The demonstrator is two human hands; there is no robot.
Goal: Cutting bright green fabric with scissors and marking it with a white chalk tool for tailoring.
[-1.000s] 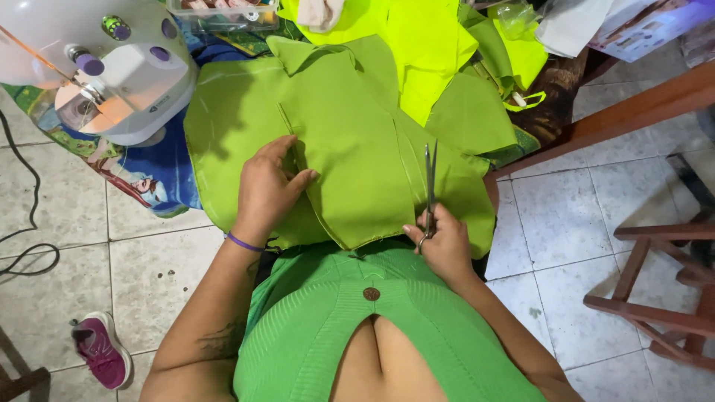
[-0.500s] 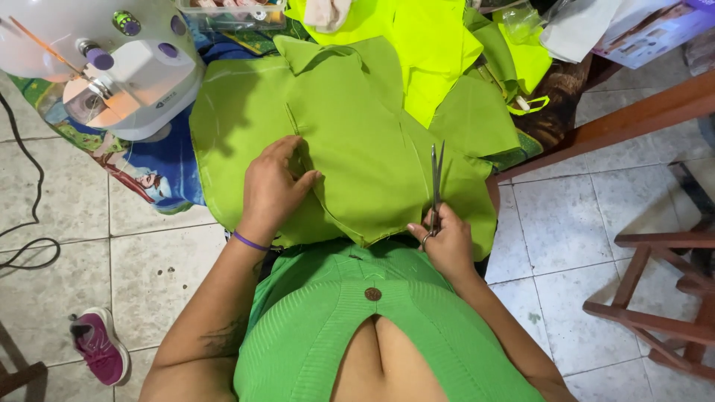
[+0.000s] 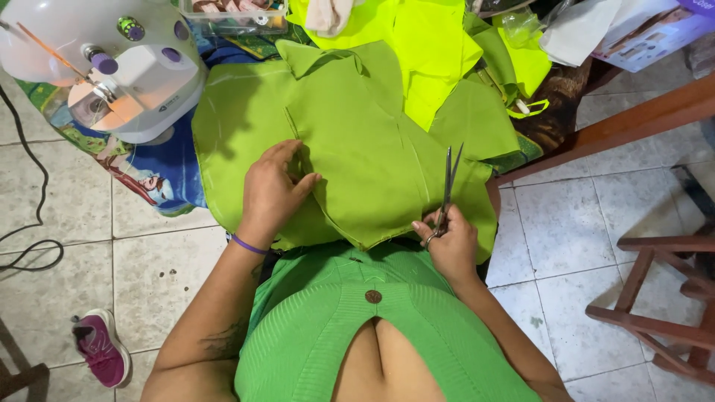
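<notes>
1. Since a second ago, your right hand [image 3: 450, 242] has tipped the scissors [image 3: 447, 190] open; blades now point toward 12 o'clock.
2. Right fingers grip the scissor handles at the green shirt's [image 3: 372, 149] hem, 5 o'clock side.
3. Your left hand [image 3: 272, 190] presses flat, fingers loose, on the shirt; sewing machine [image 3: 112, 67] at 10 o'clock.

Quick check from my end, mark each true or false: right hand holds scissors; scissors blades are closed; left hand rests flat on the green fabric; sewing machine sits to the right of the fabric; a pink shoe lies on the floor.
1. The right hand holds scissors: true.
2. The scissors blades are closed: false, the tips stand slightly apart.
3. The left hand rests on the green fabric: true.
4. The sewing machine sits right of the fabric: false, it is on the left.
5. A pink shoe lies on the floor: true.
</notes>
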